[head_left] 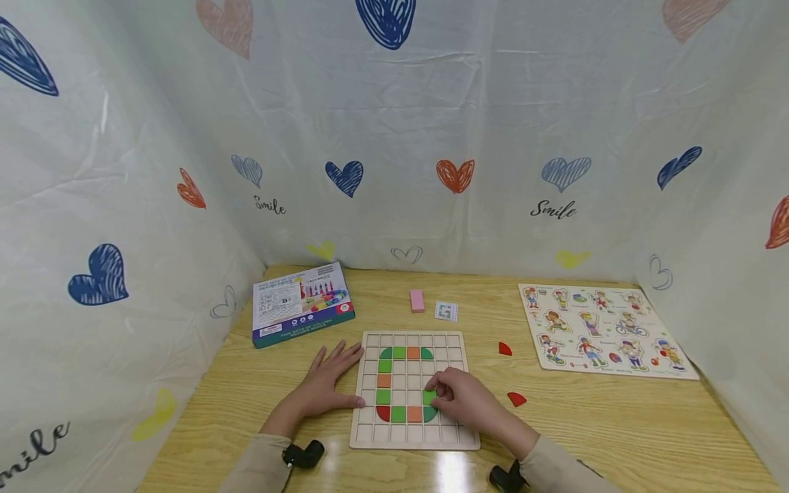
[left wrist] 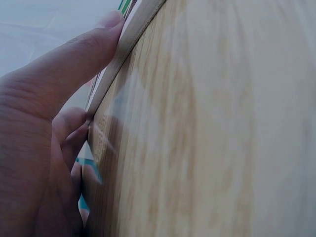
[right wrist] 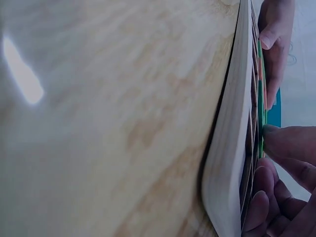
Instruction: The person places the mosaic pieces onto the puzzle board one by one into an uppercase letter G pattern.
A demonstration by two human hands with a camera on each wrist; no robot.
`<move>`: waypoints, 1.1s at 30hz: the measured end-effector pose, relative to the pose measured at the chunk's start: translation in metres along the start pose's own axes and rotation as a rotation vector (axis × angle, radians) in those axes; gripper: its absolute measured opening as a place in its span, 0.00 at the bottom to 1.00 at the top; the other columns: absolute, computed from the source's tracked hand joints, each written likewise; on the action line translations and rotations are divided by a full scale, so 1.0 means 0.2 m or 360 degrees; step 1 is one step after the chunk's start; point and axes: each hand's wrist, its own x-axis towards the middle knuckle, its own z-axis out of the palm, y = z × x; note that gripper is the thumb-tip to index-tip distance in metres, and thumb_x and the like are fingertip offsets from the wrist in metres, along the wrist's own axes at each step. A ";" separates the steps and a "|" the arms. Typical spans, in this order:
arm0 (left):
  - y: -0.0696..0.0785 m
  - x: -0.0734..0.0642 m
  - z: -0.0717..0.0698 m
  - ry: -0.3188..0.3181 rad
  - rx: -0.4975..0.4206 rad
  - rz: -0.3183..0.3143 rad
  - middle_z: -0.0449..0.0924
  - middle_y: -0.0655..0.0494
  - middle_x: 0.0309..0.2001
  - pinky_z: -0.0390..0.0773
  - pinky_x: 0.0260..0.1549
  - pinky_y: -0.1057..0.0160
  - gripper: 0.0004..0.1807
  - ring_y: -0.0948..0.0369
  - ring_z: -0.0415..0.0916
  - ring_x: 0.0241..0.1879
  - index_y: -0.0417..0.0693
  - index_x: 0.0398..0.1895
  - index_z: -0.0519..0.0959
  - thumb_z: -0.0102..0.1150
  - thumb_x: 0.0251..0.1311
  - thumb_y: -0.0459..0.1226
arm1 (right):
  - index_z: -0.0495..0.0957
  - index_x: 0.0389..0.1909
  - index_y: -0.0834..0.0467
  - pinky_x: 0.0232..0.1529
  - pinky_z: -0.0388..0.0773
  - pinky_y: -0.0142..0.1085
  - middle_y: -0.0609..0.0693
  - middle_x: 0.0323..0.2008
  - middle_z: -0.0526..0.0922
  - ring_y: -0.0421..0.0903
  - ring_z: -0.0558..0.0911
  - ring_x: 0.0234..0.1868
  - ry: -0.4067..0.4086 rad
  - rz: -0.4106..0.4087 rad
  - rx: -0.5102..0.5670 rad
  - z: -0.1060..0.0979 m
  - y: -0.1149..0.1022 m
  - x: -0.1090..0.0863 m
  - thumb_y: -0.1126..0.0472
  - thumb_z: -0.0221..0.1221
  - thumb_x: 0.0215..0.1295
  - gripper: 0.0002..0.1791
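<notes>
A square wooden grid board (head_left: 456,435) lies on the table, with green and orange square tiles and quarter-round corner pieces set in a partial ring. Its top corners and lower right corner are dark green; the lower left one is a red quarter-round piece (head_left: 383,413). My right hand (head_left: 471,405) is over the board's right half, thumb and index finger pinching a green square tile (head_left: 429,397) in the ring's right column; the other fingers are curled. My left hand (head_left: 325,383) rests at the left edge with fingers spread, its thumb (left wrist: 101,42) on the rim.
Two red quarter-round pieces (head_left: 505,349) lie right of the board. Behind it are a pink block (head_left: 417,301) and a small printed card (head_left: 446,311). A game box (head_left: 302,305) stands back left, and a picture puzzle board (head_left: 600,332) lies to the right. A curtain (head_left: 401,123) encloses the table.
</notes>
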 end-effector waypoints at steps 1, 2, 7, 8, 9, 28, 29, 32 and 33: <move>0.00 0.00 0.00 0.0000 0.0000 0.0000 0.52 0.57 0.81 0.27 0.75 0.39 0.56 0.48 0.35 0.81 0.54 0.81 0.57 0.68 0.54 0.65 | 0.84 0.42 0.51 0.30 0.71 0.30 0.40 0.29 0.74 0.36 0.71 0.29 0.0001 -0.0007 -0.0011 0.00 0.00 0.00 0.63 0.68 0.65 0.06; 0.00 0.00 0.00 -0.0001 0.0000 0.0001 0.52 0.57 0.81 0.27 0.75 0.39 0.56 0.48 0.35 0.81 0.54 0.81 0.57 0.68 0.54 0.65 | 0.85 0.42 0.51 0.30 0.71 0.30 0.39 0.29 0.74 0.36 0.70 0.29 0.0002 -0.0013 -0.0019 0.00 0.00 0.00 0.63 0.68 0.65 0.06; 0.00 0.00 0.00 -0.0001 -0.0009 0.0003 0.52 0.57 0.81 0.26 0.75 0.39 0.56 0.48 0.35 0.81 0.54 0.81 0.57 0.68 0.54 0.65 | 0.85 0.41 0.51 0.30 0.70 0.31 0.39 0.29 0.73 0.36 0.70 0.29 0.0021 -0.0030 -0.0041 0.01 -0.01 0.00 0.63 0.68 0.65 0.06; 0.00 0.00 0.00 -0.0002 -0.0011 0.0001 0.52 0.57 0.81 0.26 0.75 0.39 0.56 0.48 0.35 0.81 0.54 0.81 0.57 0.68 0.54 0.65 | 0.85 0.41 0.51 0.30 0.70 0.31 0.39 0.29 0.73 0.36 0.70 0.29 0.0024 -0.0030 -0.0042 0.01 -0.01 0.00 0.63 0.68 0.65 0.06; 0.00 0.00 0.00 -0.0003 -0.0012 -0.0001 0.51 0.57 0.81 0.26 0.75 0.39 0.56 0.48 0.35 0.81 0.54 0.81 0.57 0.68 0.54 0.65 | 0.85 0.41 0.51 0.30 0.70 0.31 0.39 0.29 0.73 0.36 0.70 0.29 0.0025 -0.0031 -0.0045 0.01 -0.01 -0.01 0.63 0.68 0.65 0.06; 0.00 0.00 0.01 -0.0007 0.0013 -0.0025 0.50 0.59 0.81 0.26 0.75 0.41 0.57 0.49 0.34 0.81 0.56 0.81 0.56 0.68 0.52 0.66 | 0.85 0.45 0.53 0.31 0.73 0.30 0.40 0.32 0.76 0.36 0.73 0.31 0.0211 0.0102 0.0040 -0.12 0.09 -0.11 0.65 0.63 0.69 0.07; 0.00 0.00 0.01 -0.0011 0.0015 -0.0031 0.50 0.60 0.81 0.26 0.75 0.42 0.57 0.50 0.34 0.81 0.57 0.81 0.56 0.67 0.52 0.67 | 0.85 0.45 0.53 0.31 0.73 0.30 0.40 0.32 0.76 0.36 0.73 0.31 0.0228 0.0115 0.0031 -0.14 0.11 -0.12 0.65 0.63 0.69 0.07; 0.00 0.00 0.01 -0.0006 0.0012 -0.0033 0.50 0.60 0.81 0.26 0.75 0.41 0.57 0.50 0.34 0.81 0.57 0.81 0.56 0.67 0.52 0.67 | 0.85 0.45 0.54 0.32 0.74 0.30 0.40 0.31 0.76 0.36 0.73 0.31 0.0284 0.0150 -0.0016 -0.18 0.16 -0.14 0.65 0.64 0.68 0.08; 0.00 0.00 0.01 -0.0005 0.0013 -0.0033 0.50 0.60 0.81 0.26 0.75 0.41 0.57 0.50 0.34 0.81 0.57 0.81 0.56 0.68 0.52 0.67 | 0.85 0.45 0.54 0.32 0.74 0.30 0.40 0.31 0.76 0.36 0.73 0.31 0.0301 0.0164 -0.0029 -0.20 0.17 -0.14 0.65 0.64 0.68 0.08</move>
